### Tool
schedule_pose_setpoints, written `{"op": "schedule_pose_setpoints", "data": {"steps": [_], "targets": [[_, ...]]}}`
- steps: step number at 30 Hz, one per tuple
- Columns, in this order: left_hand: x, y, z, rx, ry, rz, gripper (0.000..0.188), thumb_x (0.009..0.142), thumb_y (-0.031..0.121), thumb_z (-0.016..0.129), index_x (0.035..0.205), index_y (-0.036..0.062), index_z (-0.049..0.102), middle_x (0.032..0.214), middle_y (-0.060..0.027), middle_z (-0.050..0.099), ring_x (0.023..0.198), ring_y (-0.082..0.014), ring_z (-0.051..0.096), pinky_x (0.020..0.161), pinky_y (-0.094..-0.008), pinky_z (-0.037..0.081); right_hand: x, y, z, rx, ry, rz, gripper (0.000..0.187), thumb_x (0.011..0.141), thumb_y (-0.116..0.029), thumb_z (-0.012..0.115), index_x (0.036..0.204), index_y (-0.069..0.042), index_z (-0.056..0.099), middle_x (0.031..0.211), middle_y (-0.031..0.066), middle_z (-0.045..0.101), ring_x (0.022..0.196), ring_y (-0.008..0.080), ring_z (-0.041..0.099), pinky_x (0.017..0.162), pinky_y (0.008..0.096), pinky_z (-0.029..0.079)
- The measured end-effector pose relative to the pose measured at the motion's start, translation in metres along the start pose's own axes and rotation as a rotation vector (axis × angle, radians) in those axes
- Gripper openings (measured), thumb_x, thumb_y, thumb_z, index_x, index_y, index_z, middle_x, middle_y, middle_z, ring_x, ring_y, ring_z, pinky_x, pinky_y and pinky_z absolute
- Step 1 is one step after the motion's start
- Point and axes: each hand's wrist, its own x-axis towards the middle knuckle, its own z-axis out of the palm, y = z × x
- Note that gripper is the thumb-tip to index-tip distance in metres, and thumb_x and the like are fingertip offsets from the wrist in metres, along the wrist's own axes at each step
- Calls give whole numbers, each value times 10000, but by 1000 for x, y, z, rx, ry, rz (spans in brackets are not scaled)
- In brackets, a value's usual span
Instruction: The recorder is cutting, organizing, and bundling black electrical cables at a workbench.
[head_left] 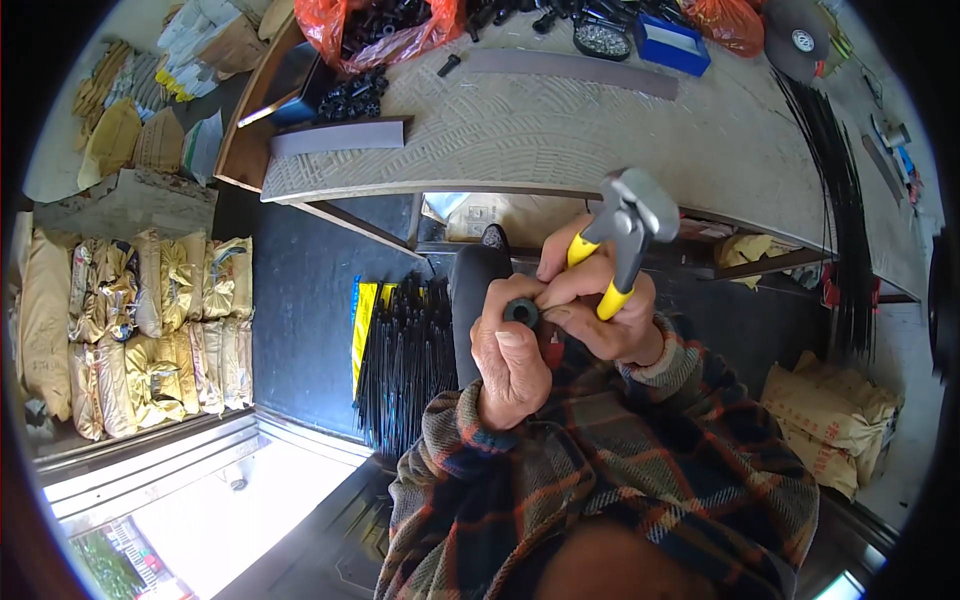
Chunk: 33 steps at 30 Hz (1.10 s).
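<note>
My left hand (508,362) is closed on a small black round part (521,312) with a hole through its middle. The thumb and fingers hold it in front of my chest, its open end facing up. Close against it, my right hand (612,318) grips a pair of end-cutting pincers (636,225) by their yellow handles. The metal jaws point up and away from me, toward the table edge. My right thumb and forefinger pinch together beside the black part; whatever lies between those fingertips is too small to make out.
A worktable (560,140) stands ahead, bearing black fittings (352,98), red plastic bags (440,35), a blue box (670,45) and long black strips (840,190). A bundle of thin black rods (405,350) stands at my left. Wrapped packages (160,330) fill the left side; sacks (830,425) lie right.
</note>
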Motion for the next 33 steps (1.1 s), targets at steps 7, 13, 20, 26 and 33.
{"op": "schedule_pose_setpoints", "data": {"steps": [7,13,20,26,33], "targets": [[-4,1,-5,37,-6,27,590,908,523,251,939,-18,484,684,-63,493,560,-130,440,500,-264,346,-4,-9,3,-77,17,-42,113,679,-3,679,781,-27,635,876,106,509,729,154,491,643,263,418],[-6,0,-13,232,42,9,681,881,593,190,940,-12,497,748,-76,516,658,-138,481,608,-262,386,-15,-1,29,103,156,127,140,676,-35,718,800,-31,655,826,93,507,770,182,499,677,273,400],[-13,-22,-38,-109,168,-66,655,893,574,205,940,-5,507,607,-35,469,541,-90,409,517,-231,327,-5,-9,-12,-647,-305,-89,119,659,23,633,755,-9,570,955,162,551,759,267,589,601,337,485],[-11,-12,-35,170,84,-40,681,867,615,207,930,4,498,632,-26,494,520,-78,404,481,-233,314,-7,-21,-38,-1052,-523,-225,138,670,-64,621,802,-32,597,907,99,534,725,224,569,586,322,477],[-16,-18,-40,23,15,-115,690,860,617,216,994,6,507,720,-23,547,570,-56,448,511,-205,352,13,-32,-35,-1166,-609,-245,133,757,-112,583,875,-51,587,1102,101,493,915,248,558,782,392,460]]}}
